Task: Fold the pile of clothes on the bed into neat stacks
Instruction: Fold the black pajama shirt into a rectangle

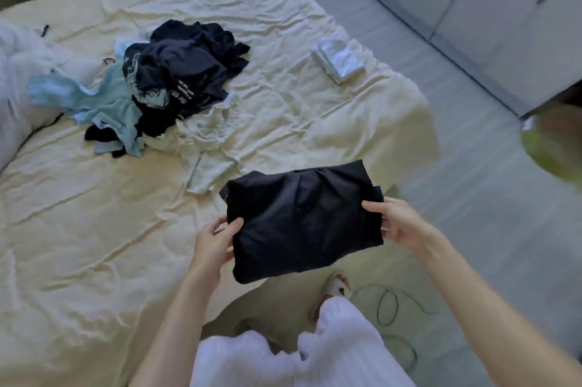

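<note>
1. Nearest me: my left hand and my right hand each grip one side edge of a folded black garment, thumbs on top and fingers curled beneath; I hold it flat in the air over the near corner of the bed, with its near edge out past the mattress and above the floor; it reads as a finished fold, by my judgement ready to be set down.

2. Just beyond the black garment: a pale cream garment lies crumpled and spread on the sheet at the near edge of the pile; it is not folded.

3. Mid-bed: the pile of clothes sits in a loose heap of dark navy and black pieces, some with white print, with a light blue garment trailing out to its left; none of it shows a fold, so most of the work, as I judge it, is left.

4. Far right of the bed, well apart from the pile: a small white folded stack rests near the mattress edge; it is the only finished stack on the sheet.

5. Tally as I judge it: one stack begun, one dark piece folded in my hands, the heap waiting; whether the dark piece joins the white stack or starts its own I cannot tell.
</note>
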Demonstrator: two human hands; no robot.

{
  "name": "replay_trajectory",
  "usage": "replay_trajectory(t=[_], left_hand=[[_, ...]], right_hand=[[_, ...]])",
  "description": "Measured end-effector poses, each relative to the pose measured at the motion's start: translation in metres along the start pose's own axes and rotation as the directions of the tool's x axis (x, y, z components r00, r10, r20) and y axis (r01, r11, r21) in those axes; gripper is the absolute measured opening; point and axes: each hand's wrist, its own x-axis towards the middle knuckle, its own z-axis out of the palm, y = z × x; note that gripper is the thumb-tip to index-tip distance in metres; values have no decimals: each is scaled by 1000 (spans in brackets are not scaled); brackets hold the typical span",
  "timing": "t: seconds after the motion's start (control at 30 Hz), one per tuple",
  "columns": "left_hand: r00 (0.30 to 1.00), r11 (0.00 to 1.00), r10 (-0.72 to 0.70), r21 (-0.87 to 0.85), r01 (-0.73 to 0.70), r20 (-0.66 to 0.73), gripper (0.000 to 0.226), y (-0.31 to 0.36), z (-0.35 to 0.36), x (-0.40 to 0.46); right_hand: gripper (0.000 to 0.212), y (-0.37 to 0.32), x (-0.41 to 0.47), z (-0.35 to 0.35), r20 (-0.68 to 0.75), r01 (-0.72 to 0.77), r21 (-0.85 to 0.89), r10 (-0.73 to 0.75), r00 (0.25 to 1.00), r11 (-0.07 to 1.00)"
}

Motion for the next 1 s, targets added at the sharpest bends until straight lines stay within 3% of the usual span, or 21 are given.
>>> replay_trajectory(t=[0.23, 0.5, 0.73, 1.0], left_hand=[[982, 989, 30, 134, -55, 188, 18, 44, 194, 15], [948, 967, 44, 225, -119, 314, 17, 84, 352, 37], [929, 963, -23, 256, -79, 371, 20, 119, 480, 83], [895, 945, -5, 296, -142, 446, 15, 190, 639, 125]], right_hand=[[7, -37, 5, -162, -175, 75, 119, -53, 983, 990], [8, -67, 24, -290, -355, 118, 265, -17, 935, 957], [8, -130, 75, -381, -432, 130, 313, 19, 902, 941], [7, -216, 130, -492, -483, 207, 323, -27, 875, 924]])
